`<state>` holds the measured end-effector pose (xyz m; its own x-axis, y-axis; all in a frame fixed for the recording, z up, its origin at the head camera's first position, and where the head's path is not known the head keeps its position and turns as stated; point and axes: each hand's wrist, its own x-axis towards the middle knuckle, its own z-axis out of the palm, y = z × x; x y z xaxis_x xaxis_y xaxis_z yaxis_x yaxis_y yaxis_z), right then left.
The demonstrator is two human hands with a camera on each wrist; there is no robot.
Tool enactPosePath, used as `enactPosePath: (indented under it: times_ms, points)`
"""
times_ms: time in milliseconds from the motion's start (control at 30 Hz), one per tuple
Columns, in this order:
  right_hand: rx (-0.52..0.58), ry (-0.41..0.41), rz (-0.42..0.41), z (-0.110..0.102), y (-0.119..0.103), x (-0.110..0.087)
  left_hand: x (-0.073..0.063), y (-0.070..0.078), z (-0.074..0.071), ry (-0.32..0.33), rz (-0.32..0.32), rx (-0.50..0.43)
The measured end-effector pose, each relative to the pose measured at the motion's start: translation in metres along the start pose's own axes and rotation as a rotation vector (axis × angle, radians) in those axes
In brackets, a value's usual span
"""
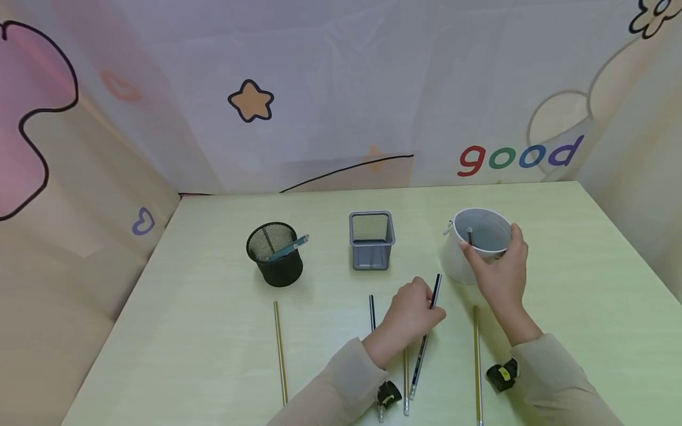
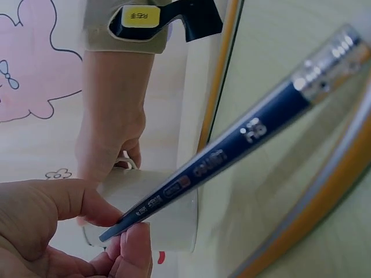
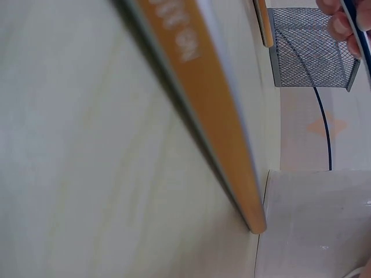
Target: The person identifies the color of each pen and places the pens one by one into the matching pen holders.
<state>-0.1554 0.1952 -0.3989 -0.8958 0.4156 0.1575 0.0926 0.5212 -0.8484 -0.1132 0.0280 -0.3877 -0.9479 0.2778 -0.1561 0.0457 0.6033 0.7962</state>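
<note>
My left hand pinches a dark blue pencil between thumb and fingertips near one end. In the left wrist view the pencil slants up to the right, its silver-banded end nearest the camera. My right hand grips the white bucket by its rim, thumb on the near side and fingers round the right. Inside that bucket leans a dark pencil. The left hand is in front of the bucket, to its left. A gold pencil lies on the table below the bucket.
A black mesh cup at left holds teal pencils. Between it and the bucket stands a grey square mesh holder. Another gold pencil lies at left; a dark pencil and a gold one lie near the left forearm.
</note>
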Motion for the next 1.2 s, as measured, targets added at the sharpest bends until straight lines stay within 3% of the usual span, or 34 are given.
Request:
enactPosePath:
  times_ms: [600, 1200]
  points:
    - [0.004, 0.006, 0.005, -0.004, -0.001, 0.001, -0.001, 0.011, -0.017, 0.046, 0.040, -0.064]
    - [-0.011, 0.005, -0.021, 0.000, 0.001, 0.000, -0.008, 0.020, -0.031, 0.128, 0.146, -0.081]
